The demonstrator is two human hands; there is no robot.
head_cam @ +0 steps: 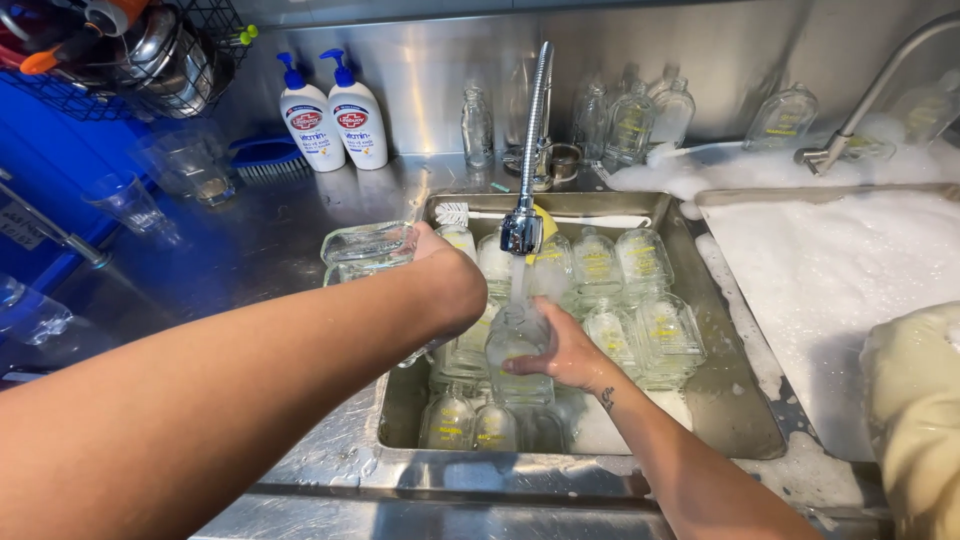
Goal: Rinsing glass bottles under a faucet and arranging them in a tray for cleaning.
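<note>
My right hand [562,350] grips a clear glass bottle [515,340] upright under the running water of the flexible faucet [524,225], above the steel sink [735,400]. My left hand [445,262] reaches across the sink's left rim and holds another clear glass bottle [368,248] lying on its side over the counter edge. Many more clear glass bottles with yellow print [645,262] lie packed in the sink below both hands. A white bottle brush [455,213] rests along the sink's back edge.
Two white pump soap bottles [335,115] stand at the back left, beside a blue brush [262,160] and drinking glasses [190,165]. More bottles [630,125] line the back wall. A foam-filled second sink [850,270] lies right, with another faucet [860,110].
</note>
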